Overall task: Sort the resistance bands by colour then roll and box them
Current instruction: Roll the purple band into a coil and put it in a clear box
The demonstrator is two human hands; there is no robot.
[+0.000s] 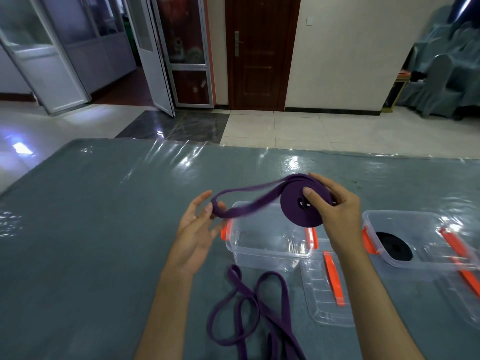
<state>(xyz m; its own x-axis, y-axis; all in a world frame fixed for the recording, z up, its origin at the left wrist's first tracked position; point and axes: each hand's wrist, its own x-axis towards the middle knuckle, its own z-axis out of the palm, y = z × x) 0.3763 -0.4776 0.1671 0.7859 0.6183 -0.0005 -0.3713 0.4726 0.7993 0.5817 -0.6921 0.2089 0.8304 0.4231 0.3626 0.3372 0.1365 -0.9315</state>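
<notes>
My right hand [335, 203] grips a mostly rolled purple resistance band [293, 206] above a clear plastic box [270, 245] with orange clips; the thumb presses on the coil's face. The band's loose tail runs left to my left hand [200, 224], whose thumb and fingers pinch the looped end. Another purple band [246, 307] lies unrolled on the table in front of the box. A second clear box [415, 240] on the right holds a rolled black band [394, 246].
A clear lid [322, 292] with an orange clip lies between the two boxes, and another lid [465, 276] sits under the right box. The table [104, 229] has a grey-blue cover under shiny plastic film. Beyond its far edge are floor tiles and doors.
</notes>
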